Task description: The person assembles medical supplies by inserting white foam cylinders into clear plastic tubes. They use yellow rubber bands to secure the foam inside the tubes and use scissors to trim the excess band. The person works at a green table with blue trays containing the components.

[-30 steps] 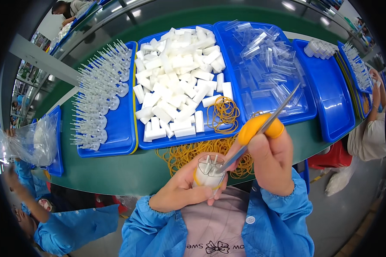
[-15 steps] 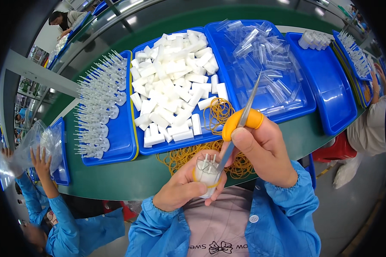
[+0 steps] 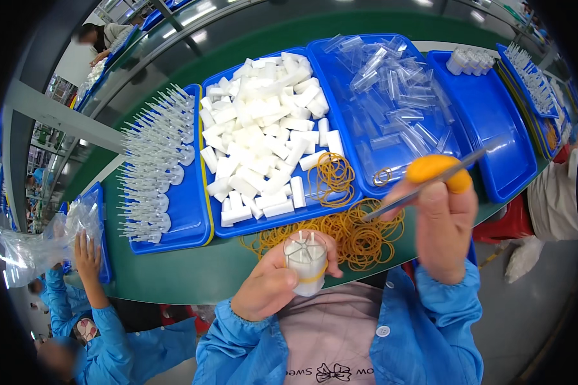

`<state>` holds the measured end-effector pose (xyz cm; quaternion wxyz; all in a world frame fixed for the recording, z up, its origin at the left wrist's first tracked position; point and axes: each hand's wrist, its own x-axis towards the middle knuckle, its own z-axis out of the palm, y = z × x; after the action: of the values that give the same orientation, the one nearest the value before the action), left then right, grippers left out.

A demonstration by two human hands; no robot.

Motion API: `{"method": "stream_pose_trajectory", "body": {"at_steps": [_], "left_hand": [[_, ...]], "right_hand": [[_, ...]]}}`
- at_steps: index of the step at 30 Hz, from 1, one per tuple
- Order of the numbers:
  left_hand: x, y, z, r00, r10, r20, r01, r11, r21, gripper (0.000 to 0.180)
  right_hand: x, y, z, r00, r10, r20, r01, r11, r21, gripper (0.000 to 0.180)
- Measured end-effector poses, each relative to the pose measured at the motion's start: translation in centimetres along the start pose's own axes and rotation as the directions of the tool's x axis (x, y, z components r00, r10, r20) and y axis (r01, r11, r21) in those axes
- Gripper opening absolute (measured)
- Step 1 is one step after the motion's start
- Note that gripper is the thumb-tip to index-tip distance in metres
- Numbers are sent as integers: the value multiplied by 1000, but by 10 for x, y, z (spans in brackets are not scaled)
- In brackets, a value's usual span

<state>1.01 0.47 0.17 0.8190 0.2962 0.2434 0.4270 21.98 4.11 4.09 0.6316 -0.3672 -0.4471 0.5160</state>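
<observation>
My left hand (image 3: 263,285) is closed around a short white cylinder (image 3: 308,260), upright in front of my chest. Its top is split into wedge-like sections with thin pale prongs standing up, and a yellow rubber band circles its side. My right hand (image 3: 446,218), orange covers on its fingers, grips a slim metal tool (image 3: 401,200) up and to the right of the cylinder. Motion blurs the tool's far end, and its exact kind is unclear. Loose rubber bands (image 3: 359,234) lie in a pile just beyond my left hand.
Beyond lie blue trays holding white foam-like blocks (image 3: 257,128), clear plastic pieces (image 3: 392,83) and pronged white parts (image 3: 157,160). A further blue tray (image 3: 494,147) has a few white cylinders (image 3: 469,62). At left, a co-worker's hand (image 3: 87,253) touches a clear plastic bag (image 3: 77,224).
The metal tool has left the cylinder's edge. My right hand has swung it right and tipped it flatter, while the left hand still holds the cylinder.
</observation>
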Motion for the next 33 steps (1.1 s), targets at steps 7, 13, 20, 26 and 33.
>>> {"method": "stream_pose_trajectory", "body": {"at_steps": [7,13,20,26,33], "left_hand": [[-13,11,-10,998,-60,-2,59,992,-110,74],[-8,8,-3,997,-72,-36,61,966,-252,69],[-12,2,-7,990,-140,7,133,923,-360,68],[-11,-15,1,976,-209,62,211,828,-520,60],[-18,-21,0,956,-272,113,291,820,-493,53]], "right_hand": [[-22,-16,-83,947,-238,214,255,153,-955,18],[-40,18,-142,958,-228,175,145,-142,-979,20],[-47,16,-124,953,-285,105,155,159,-975,30],[-43,-6,-18,891,18,454,321,683,-656,89],[-42,10,8,839,-53,541,467,580,-667,74]]}}
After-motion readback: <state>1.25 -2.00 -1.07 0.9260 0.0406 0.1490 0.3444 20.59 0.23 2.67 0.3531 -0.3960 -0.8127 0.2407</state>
